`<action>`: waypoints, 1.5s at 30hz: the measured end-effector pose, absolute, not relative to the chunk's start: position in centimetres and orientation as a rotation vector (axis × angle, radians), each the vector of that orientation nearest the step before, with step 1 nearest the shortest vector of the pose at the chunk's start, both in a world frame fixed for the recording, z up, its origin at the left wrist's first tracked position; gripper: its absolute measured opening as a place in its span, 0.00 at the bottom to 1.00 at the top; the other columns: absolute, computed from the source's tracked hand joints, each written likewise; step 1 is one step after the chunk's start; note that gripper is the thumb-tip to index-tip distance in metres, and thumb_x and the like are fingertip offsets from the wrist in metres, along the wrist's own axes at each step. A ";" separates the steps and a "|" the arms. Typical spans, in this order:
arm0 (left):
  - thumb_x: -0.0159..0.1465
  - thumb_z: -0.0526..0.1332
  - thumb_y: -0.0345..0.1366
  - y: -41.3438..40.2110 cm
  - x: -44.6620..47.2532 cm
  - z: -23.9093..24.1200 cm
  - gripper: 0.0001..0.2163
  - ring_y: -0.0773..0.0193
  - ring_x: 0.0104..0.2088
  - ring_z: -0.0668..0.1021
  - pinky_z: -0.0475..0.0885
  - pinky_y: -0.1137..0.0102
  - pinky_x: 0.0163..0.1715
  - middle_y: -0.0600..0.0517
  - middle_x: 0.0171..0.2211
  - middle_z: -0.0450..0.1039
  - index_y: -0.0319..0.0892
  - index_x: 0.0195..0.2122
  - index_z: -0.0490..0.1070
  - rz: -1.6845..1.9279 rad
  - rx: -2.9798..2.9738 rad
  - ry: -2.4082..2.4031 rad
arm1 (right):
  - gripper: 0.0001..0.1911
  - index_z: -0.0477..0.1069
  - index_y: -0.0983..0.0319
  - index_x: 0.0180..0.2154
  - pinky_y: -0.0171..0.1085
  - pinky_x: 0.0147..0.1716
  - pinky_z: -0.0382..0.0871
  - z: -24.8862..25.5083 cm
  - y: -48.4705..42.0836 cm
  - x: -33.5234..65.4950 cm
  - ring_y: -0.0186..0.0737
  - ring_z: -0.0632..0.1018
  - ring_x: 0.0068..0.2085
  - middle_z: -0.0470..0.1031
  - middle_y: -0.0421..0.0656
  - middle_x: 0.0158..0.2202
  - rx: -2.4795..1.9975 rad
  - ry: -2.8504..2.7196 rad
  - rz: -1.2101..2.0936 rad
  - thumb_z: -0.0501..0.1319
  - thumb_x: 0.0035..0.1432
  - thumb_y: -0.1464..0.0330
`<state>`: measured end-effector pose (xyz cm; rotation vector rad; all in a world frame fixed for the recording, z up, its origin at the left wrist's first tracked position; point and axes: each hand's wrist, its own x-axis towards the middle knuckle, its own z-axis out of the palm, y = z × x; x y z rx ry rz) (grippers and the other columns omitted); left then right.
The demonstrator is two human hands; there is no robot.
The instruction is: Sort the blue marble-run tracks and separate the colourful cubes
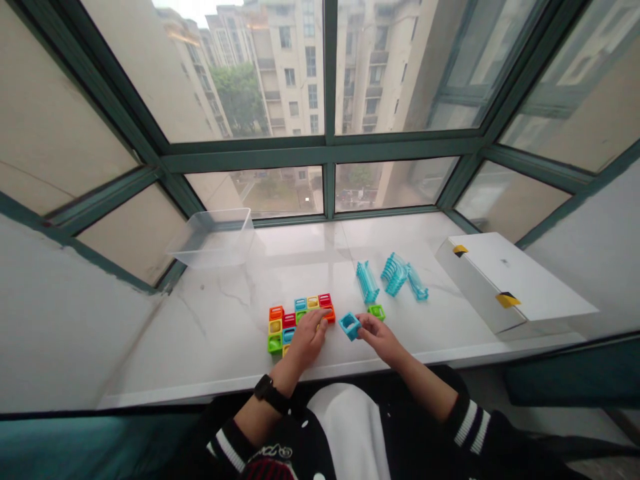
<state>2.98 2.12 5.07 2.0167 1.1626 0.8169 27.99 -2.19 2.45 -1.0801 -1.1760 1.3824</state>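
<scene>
On the marble counter (200, 347), the right hand (381, 337) is pinching a blue cube (349, 326) while the left hand (307, 337) is resting half-open on colourful blocks (275, 327)

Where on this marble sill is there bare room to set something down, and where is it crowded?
Bare marble sill lies left of the coloured block grid and behind it, up to the clear plastic tub. It is crowded at the left hand on the blocks and the right hand with a blue cube, beside a green block and blue pieces.
</scene>
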 end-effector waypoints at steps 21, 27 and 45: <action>0.66 0.67 0.41 0.3 4.7 5.9 0.23 0.52 0.58 0.78 0.75 0.55 0.59 0.44 0.59 0.74 0.48 0.61 0.67 0.875 2.030 1.053 | 0.23 0.74 0.58 0.51 0.45 0.49 0.76 5.9 -2.8 30.2 0.46 0.81 0.45 0.81 0.43 0.44 -1.296 -1.640 0.983 0.73 0.54 0.62; 0.69 0.61 0.43 2.8 1.1 1.6 0.21 0.40 0.69 0.65 0.56 0.39 0.70 0.40 0.68 0.66 0.45 0.63 0.70 0.766 2.376 1.588 | 0.30 0.68 0.58 0.61 0.49 0.56 0.75 3.0 -3.1 37.6 0.49 0.81 0.53 0.79 0.49 0.56 -1.423 -1.294 0.823 0.68 0.59 0.58; 0.72 0.57 0.44 3.0 0.3 -0.6 0.19 0.43 0.68 0.67 0.59 0.43 0.70 0.43 0.67 0.68 0.46 0.60 0.74 0.643 2.461 1.675 | 0.28 0.74 0.58 0.57 0.52 0.54 0.76 -4.1 0.0 43.3 0.52 0.83 0.48 0.80 0.51 0.55 -1.905 -1.450 0.450 0.65 0.54 0.64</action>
